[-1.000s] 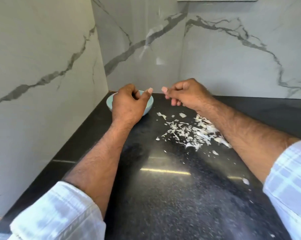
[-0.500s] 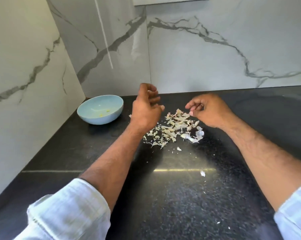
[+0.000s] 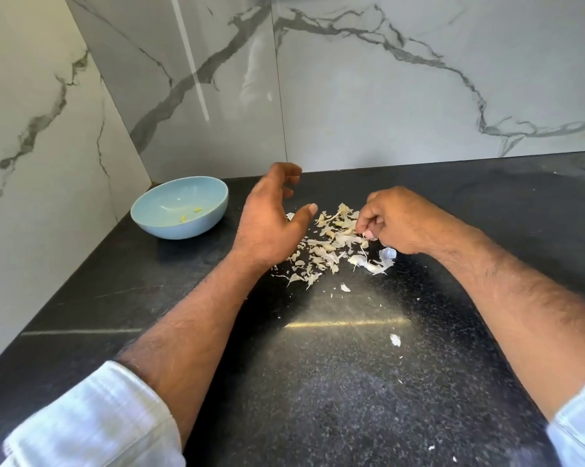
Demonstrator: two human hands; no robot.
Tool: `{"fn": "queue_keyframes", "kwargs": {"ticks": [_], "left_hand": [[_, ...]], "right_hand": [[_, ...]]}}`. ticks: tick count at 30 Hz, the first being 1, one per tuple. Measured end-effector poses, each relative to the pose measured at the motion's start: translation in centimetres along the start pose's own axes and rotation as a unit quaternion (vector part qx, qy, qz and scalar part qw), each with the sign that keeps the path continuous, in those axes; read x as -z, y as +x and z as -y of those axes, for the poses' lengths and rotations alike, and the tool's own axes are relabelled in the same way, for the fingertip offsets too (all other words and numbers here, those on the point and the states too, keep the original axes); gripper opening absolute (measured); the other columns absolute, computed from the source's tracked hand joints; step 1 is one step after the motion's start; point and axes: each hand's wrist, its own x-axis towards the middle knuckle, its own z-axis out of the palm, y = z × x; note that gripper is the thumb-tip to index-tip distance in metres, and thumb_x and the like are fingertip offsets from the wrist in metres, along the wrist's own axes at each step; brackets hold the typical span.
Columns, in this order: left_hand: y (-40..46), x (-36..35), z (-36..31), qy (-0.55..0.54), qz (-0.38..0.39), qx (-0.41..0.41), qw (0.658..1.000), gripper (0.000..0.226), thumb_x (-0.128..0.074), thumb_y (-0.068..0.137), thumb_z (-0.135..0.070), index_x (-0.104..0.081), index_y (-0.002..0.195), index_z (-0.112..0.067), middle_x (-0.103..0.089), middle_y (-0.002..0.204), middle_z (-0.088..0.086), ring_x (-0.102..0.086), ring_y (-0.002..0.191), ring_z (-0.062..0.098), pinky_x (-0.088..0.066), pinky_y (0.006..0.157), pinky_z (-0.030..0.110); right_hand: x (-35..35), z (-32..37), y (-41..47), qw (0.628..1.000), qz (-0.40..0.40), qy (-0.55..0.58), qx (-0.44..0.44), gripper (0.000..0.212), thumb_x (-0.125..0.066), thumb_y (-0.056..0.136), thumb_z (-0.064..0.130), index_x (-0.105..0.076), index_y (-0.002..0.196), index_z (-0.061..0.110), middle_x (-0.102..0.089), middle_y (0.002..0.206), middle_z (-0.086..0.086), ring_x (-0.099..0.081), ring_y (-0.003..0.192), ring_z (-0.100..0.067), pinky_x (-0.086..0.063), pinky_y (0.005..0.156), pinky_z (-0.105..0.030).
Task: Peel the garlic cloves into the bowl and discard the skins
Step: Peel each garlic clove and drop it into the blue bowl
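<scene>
While the black speckled countertop [image 3: 334,382] fills most of the head view, white marble-look wall panels [image 3: 402,96] with grey veins rise behind it and to the left. Both forearms reach in from white rolled sleeves [image 3: 92,423]. A light blue bowl [image 3: 156,224] stands near the back left corner, well apart from the pile, with a couple of small yellowish garlic pieces [image 3: 190,213] lying inside. Left hand [image 3: 267,227] hovers just left of the pile, fingers loosely spread and thumb out, holding nothing. Right hand [image 3: 395,220] rests at the pile's right edge, fingers curled down and fingertips pinched among the skins; what it pinches cannot be told. Garlic skins [image 3: 328,251] lie scattered between the hands, with stray flakes [image 3: 394,339] nearer the viewer.
</scene>
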Motion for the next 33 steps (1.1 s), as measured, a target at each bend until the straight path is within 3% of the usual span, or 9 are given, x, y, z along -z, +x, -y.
{"fn": "queue_keyframes", "kwargs": {"ticks": [4,6,8,13,19,25,28,30,33], "left_hand": [[0.0,2.2,0.1,0.024,0.013,-0.032,0.999,0.033,-0.079,0.092,-0.031,-0.066,0.122,-0.026,-0.062,0.122,-0.013,-0.062,0.110,0.005,-0.058,0.085,0.034],[-0.7,3.8,1.0,-0.001,-0.001,-0.008,1.000,0.025,-0.080,0.092,-0.030,-0.070,0.114,-0.026,-0.065,0.116,-0.010,-0.064,0.105,0.009,-0.058,0.083,0.033],[-1.8,5.0,2.2,-0.030,-0.002,0.025,0.999,0.023,-0.082,0.091,-0.030,-0.072,0.110,-0.024,-0.068,0.114,-0.006,-0.067,0.098,0.013,-0.058,0.084,0.037],[-2.3,5.6,3.8,-0.042,0.006,0.096,0.995,0.017,-0.084,0.091,-0.026,-0.074,0.105,-0.025,-0.071,0.098,-0.003,-0.067,0.082,0.013,-0.059,0.079,0.037],[-1.9,5.3,3.1,-0.018,0.033,0.031,0.999,0.021,-0.085,0.091,-0.027,-0.075,0.108,-0.022,-0.069,0.113,-0.007,-0.070,0.090,0.004,-0.056,0.080,0.025],[-1.4,6.0,3.5,0.008,0.024,0.024,0.999,0.020,-0.083,0.092,-0.033,-0.074,0.108,-0.024,-0.068,0.109,-0.010,-0.069,0.088,0.003,-0.055,0.078,0.022],[-1.2,6.2,3.7,0.012,0.023,0.031,0.999,0.019,-0.082,0.092,-0.035,-0.074,0.107,-0.025,-0.069,0.108,-0.011,-0.068,0.088,0.002,-0.054,0.076,0.019],[-1.1,6.2,4.0,0.010,0.033,0.041,0.999,0.018,-0.081,0.093,-0.034,-0.075,0.107,-0.025,-0.070,0.104,-0.014,-0.067,0.085,0.000,-0.054,0.075,0.019],[-1.1,6.3,4.5,0.024,0.053,0.057,0.997,0.017,-0.082,0.093,-0.033,-0.075,0.105,-0.024,-0.068,0.085,-0.019,-0.062,0.074,-0.004,-0.052,0.071,0.020]], "right_hand": [[0.4,0.2,-0.4,0.998,-0.061,0.017,0.020,0.019,-0.067,0.098,0.009,-0.071,0.096,0.028,-0.061,0.095,0.011,-0.063,0.078,-0.002,-0.052,0.063,-0.020],[0.6,1.0,-0.6,0.991,-0.102,0.086,0.021,0.009,-0.071,0.099,0.015,-0.071,0.096,0.023,-0.065,0.087,0.012,-0.062,0.068,0.004,-0.043,0.057,-0.009],[0.6,2.3,-0.7,0.973,-0.118,0.199,0.011,0.004,-0.072,0.099,0.018,-0.072,0.096,0.020,-0.073,0.081,0.005,-0.064,0.066,0.002,-0.049,0.059,-0.012],[0.0,5.0,-0.7,0.867,-0.038,0.497,-0.007,0.013,-0.066,0.098,-0.002,-0.068,0.109,0.006,-0.074,0.096,-0.024,-0.070,0.076,-0.020,-0.060,0.069,-0.032],[-0.8,6.3,-1.2,0.823,0.031,0.567,-0.018,0.018,-0.060,0.099,-0.007,-0.074,0.106,0.002,-0.075,0.100,-0.019,-0.075,0.090,-0.031,-0.063,0.079,-0.037],[-2.1,6.9,-1.1,0.916,-0.032,0.400,0.023,0.017,-0.077,0.092,0.012,-0.081,0.107,0.019,-0.078,0.094,0.001,-0.070,0.081,-0.012,-0.059,0.077,-0.030],[-2.5,7.5,-0.7,0.950,-0.063,0.302,0.051,0.016,-0.075,0.095,0.019,-0.082,0.106,0.029,-0.073,0.100,0.010,-0.068,0.095,-0.004,-0.052,0.092,-0.022],[-2.5,8.2,-0.2,0.949,-0.048,0.308,0.044,0.018,-0.076,0.095,0.018,-0.081,0.111,0.026,-0.078,0.096,0.006,-0.073,0.096,-0.008,-0.056,0.099,-0.032],[-3.0,9.5,0.9,0.960,-0.042,0.277,0.029,0.021,-0.084,0.088,0.020,-0.077,0.108,0.022,-0.079,0.082,0.005,-0.077,0.079,-0.014,-0.063,0.087,-0.042]]}}
